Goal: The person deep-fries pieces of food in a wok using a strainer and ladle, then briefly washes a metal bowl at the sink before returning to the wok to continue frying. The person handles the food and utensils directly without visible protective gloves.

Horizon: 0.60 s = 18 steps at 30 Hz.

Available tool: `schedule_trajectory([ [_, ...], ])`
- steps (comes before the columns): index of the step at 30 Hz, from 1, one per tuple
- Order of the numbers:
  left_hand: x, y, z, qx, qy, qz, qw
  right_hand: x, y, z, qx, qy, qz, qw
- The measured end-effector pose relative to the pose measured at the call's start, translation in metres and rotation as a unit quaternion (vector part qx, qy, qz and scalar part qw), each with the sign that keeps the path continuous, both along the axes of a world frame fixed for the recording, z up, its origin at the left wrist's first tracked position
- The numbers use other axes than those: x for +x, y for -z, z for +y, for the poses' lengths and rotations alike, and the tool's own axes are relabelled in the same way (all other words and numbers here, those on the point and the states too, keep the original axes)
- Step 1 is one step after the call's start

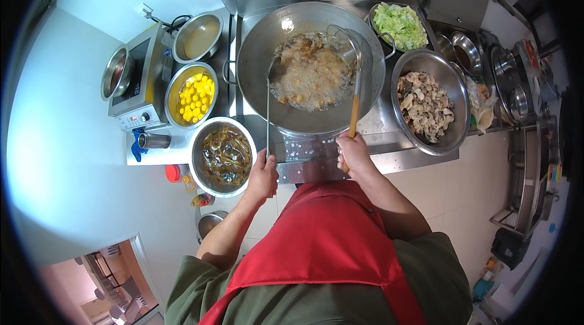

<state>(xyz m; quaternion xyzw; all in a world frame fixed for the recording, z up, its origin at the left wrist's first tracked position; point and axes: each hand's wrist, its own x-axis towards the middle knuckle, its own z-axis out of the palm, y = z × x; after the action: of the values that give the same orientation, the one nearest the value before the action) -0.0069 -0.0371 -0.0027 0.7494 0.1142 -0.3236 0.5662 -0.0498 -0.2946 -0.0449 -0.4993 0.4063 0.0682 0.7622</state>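
A large steel wok [255,92] stands before me with bubbling oil [315,83] and browned pieces frying in it. My left hand [263,174] is closed around the long metal handle of a ladle [268,115], whose bowl dips at the left edge of the oil. In my right hand [353,151] is the wooden handle of a wire skimmer [354,110]. Its round mesh head lies over the upper right part of the oil, partly in shadow. Both handles cross the wok's near rim.
Left are bowls of cracked eggs [196,97], soaked dark strips [226,156] and cloudy liquid [200,40], beside an induction cooker [141,74]. Right stand a bowl of pale meat pieces [426,106] and chopped cabbage [400,26]. A steel cup [154,140] lies near the left counter edge.
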Motion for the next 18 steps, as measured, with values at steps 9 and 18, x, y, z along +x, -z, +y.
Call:
schedule_trajectory([
  [9,0.001,-0.035,-0.041,-0.415,-0.147,0.394,0.807,0.011,-0.045,0.051,0.36,0.071,0.035,0.93],
  [18,-0.012,-0.028,-0.027,-0.137,0.064,0.076,0.986,-0.007,-0.048,0.016,0.429,0.042,-0.036,0.902],
])
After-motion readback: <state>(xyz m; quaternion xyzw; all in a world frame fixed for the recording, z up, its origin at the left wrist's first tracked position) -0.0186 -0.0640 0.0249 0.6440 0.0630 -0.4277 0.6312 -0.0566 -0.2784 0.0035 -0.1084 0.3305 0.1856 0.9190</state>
